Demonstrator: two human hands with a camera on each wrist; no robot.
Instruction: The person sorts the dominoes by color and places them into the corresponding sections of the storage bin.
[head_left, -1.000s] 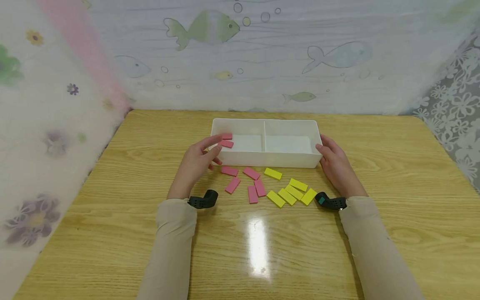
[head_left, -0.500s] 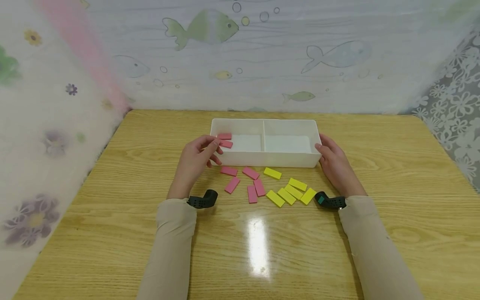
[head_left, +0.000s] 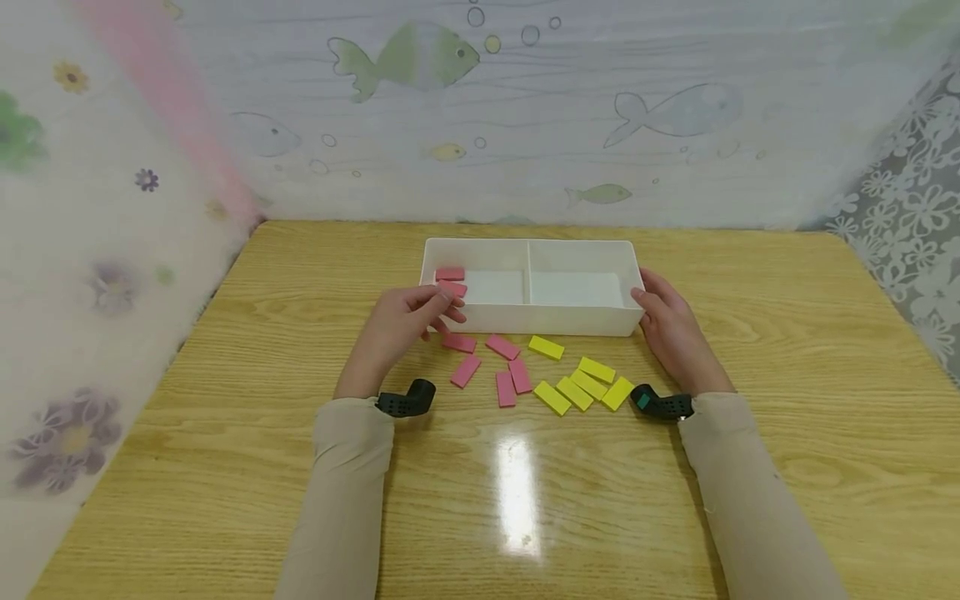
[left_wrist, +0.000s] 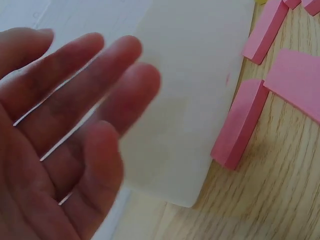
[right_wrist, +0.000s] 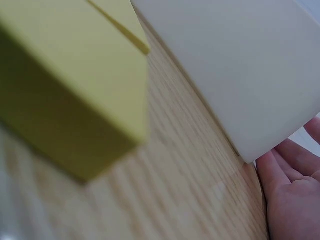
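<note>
A white two-compartment box point(head_left: 540, 320) stands on the table. Two pink blocks point(head_left: 450, 273) lie at the left end of its left compartment; the right compartment is bare. My left hand point(head_left: 392, 333) hovers at the box's front left corner, fingers loosely bent, and the left wrist view shows nothing in it. At the opposite end, my right hand point(head_left: 673, 333) holds the box, thumb at the rim and the other fingers outside the wall. In front of the box lie several loose pink blocks point(head_left: 466, 371), and to their right several yellow blocks point(head_left: 552, 398).
The wooden table point(head_left: 225, 467) meets a wall point(head_left: 525, 150) painted with fish at the back. Another decorated wall point(head_left: 112, 292) runs along its left side. Each wrist carries a black camera point(head_left: 408, 400) close above the tabletop.
My left hand has drawn back from over the box's left end, shifting slightly toward the front and right. The box, the blocks and my right hand stay where they were.
</note>
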